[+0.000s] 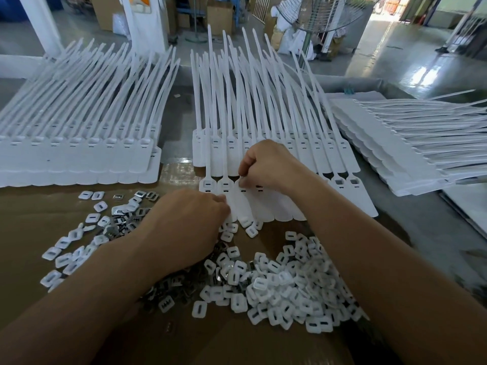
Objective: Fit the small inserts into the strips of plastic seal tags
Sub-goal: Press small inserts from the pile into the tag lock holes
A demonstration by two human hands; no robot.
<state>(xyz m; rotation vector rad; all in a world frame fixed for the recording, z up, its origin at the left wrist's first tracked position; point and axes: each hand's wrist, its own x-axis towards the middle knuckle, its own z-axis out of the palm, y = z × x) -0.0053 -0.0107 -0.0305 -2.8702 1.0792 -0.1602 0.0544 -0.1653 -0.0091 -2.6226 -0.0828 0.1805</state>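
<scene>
While the right hand bears down on the third head from the left of the working strip, the main risk is an insert going in tilted and sitting half-seated. The pinch hides the socket, so alignment cannot be checked by eye. The strip lies loose on the brown worktop, its tails over the stack behind it, and could slide under pressure. Loose inserts heaped just nearer than the strip are mixed with grey metal clips, so a wrong pick is likely. Either forearm could sweep them. Two sockets at the strip's right end look unfilled. Right hand: wrist arched, fingers curled, thumb and forefinger pinched on what I take to be an insert. Left hand: knuckles up, fingers curled at the strip's near-left edge, fingertips hidden. Cannot tell whether it holds anything. More stacks lie left and right of the strip.
</scene>
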